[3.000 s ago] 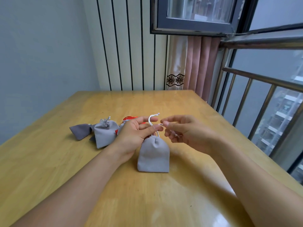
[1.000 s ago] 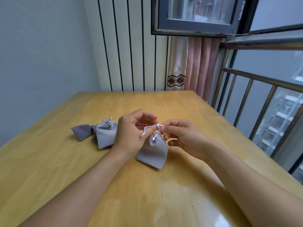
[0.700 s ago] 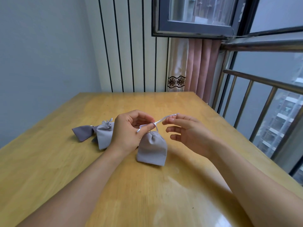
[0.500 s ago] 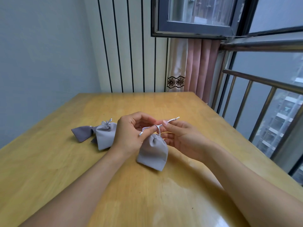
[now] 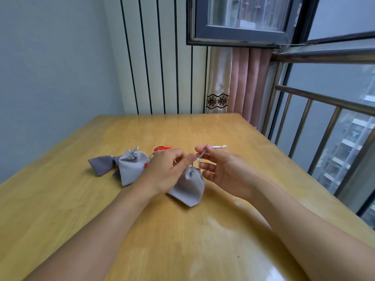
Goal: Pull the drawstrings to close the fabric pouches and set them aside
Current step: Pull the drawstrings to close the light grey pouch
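A light grey fabric pouch [image 5: 188, 187] lies tilted on the wooden table [image 5: 81, 199], its neck gathered shut. My left hand [image 5: 164, 169] pinches the silver drawstring right at the neck. My right hand [image 5: 221, 169] grips the same drawstring [image 5: 218, 147] between thumb and forefinger, its end sticking out to the right. To the left lie a tied light grey pouch [image 5: 133, 167] and a darker grey pouch [image 5: 101, 164]. A red pouch [image 5: 162, 149] shows only partly behind my left hand.
A metal railing [image 5: 316, 126] and window run along the table's right edge. A pink curtain [image 5: 243, 84] hangs at the far right corner. A striped wall panel stands behind the table.
The pouch mouth went from loose to gathered shut as my hands worked the drawstring. My right hand has drawn the string's end out to the right again, and the red pouch shows again.
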Action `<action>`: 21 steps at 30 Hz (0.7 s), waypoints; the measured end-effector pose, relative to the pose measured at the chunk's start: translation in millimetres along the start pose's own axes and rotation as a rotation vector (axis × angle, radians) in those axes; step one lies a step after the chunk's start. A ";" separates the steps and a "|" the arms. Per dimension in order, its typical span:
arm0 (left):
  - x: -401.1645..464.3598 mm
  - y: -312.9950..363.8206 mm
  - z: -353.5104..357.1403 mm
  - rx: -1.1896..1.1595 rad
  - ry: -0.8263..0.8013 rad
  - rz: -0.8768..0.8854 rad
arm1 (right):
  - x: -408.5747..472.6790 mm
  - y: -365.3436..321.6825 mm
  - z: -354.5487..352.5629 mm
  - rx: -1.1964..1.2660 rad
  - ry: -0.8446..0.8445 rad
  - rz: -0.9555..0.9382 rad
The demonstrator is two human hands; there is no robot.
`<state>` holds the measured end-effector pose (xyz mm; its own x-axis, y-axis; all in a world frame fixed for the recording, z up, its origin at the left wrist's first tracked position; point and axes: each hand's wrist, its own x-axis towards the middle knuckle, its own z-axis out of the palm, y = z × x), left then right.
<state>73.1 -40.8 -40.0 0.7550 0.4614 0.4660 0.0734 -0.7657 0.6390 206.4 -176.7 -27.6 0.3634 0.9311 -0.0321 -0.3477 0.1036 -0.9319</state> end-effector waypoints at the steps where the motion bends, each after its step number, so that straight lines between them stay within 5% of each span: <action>1: -0.6 -1.4 1.0 0.012 -0.016 -0.002 | 0.0 0.0 -0.3 -0.001 0.001 0.002; 9: -3.8 -3.6 -0.6 0.021 -0.110 -0.004 | 1.9 1.3 -0.7 0.033 0.032 0.028; 16: 0.4 22.4 5.8 -0.708 -0.066 -0.424 | 0.8 -7.2 1.2 0.201 0.044 0.000; 21: -0.3 30.2 5.8 -0.582 -0.093 -0.402 | 0.8 -3.1 5.1 0.176 0.015 0.023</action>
<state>78.8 -66.6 -24.4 0.7969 0.5977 0.0884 0.0173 -0.1687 0.9855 203.4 -174.5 -22.9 0.3656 0.9289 -0.0596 -0.5019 0.1428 -0.8530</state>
